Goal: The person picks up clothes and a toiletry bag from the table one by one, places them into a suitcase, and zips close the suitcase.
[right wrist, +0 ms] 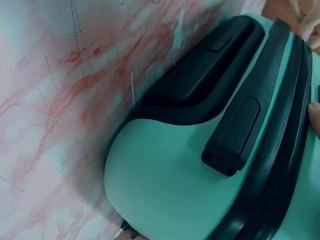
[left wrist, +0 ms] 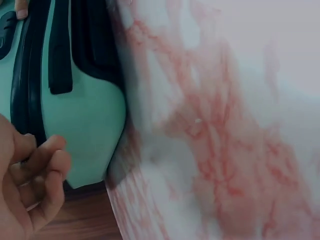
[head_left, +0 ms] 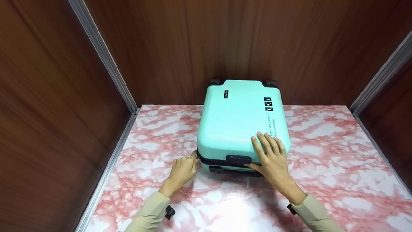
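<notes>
A mint-green hard-shell suitcase [head_left: 238,119] lies flat, wheels toward the back wall, its black zipper band [head_left: 212,160] facing me. At the front left corner my left hand [head_left: 182,169] pinches at the zipper, thumb against curled fingers; the zipper pull itself is mostly hidden by the fingertips. My right hand [head_left: 273,161] rests on the front right of the lid with fingers spread, its thumb on the front edge beside the black lock [head_left: 238,159]. A black carry handle [right wrist: 245,115] shows below the zipper band in the right wrist view.
The suitcase lies on a red-and-white marbled table [head_left: 154,135]. Brown wood-look panels [head_left: 180,48] stand behind it and at both sides, with metal strips [head_left: 106,61] along their joints.
</notes>
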`<state>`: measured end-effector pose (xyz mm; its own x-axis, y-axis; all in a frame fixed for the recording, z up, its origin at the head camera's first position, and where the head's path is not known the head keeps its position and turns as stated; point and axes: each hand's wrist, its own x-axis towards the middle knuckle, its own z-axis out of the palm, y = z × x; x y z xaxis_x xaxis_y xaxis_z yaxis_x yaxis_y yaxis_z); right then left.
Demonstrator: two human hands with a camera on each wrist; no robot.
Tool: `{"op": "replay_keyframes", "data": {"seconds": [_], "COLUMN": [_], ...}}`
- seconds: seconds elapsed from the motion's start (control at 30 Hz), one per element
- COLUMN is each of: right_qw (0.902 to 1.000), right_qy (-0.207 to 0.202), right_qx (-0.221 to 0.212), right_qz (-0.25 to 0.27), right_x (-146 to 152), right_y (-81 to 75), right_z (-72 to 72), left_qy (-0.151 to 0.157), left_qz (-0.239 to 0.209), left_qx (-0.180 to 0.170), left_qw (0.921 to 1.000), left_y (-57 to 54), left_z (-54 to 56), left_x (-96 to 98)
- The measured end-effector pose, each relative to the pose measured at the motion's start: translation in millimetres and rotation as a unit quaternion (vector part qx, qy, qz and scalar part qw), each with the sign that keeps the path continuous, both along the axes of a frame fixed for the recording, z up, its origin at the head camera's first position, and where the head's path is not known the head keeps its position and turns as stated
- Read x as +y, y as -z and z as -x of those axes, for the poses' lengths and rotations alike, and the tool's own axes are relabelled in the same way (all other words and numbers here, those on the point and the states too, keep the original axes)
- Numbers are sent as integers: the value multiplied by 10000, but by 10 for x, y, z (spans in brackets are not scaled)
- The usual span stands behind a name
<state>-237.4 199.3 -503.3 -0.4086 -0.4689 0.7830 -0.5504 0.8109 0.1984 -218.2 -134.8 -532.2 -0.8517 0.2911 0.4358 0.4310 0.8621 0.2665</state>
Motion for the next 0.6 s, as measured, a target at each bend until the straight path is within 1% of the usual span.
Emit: {"op": "replay_keyframes", "data": {"seconds": [0.07,0.13,0.23,0.3,0.37,0.4,0.5,0.6], "right_qw": [10000,10000,9999,9998,9997,9997,9994,9993], "right_qy": [-14,-23,-71,-107,-146,-161,-188,-193], "right_qx": [-18,-29,-8,5,12,2,16,56], "right_qz": [23,62,119,138,171,194,283,320], "right_x": [1,3,1,-5,-12,-16,-21,-25], "right_y": [-2,-5,-8,-9,-8,-9,-5,0], "right_z": [0,-2,-7,-8,-8,-7,-1,13], "left_qy": [-90,-120,-60,-1,90,136,325,492], "left_qz": [177,380,772,916,907,837,588,516], "left_qx": [-93,-95,140,330,432,425,246,49], "left_qw": [9998,9992,9969,9952,9949,9955,9974,9974], "left_y": [-21,-36,-35,-29,-30,-34,-68,-100], "left_z": [9,21,33,41,55,67,110,155], "left_x": [0,-2,-20,-45,-76,-92,-141,-191]}}
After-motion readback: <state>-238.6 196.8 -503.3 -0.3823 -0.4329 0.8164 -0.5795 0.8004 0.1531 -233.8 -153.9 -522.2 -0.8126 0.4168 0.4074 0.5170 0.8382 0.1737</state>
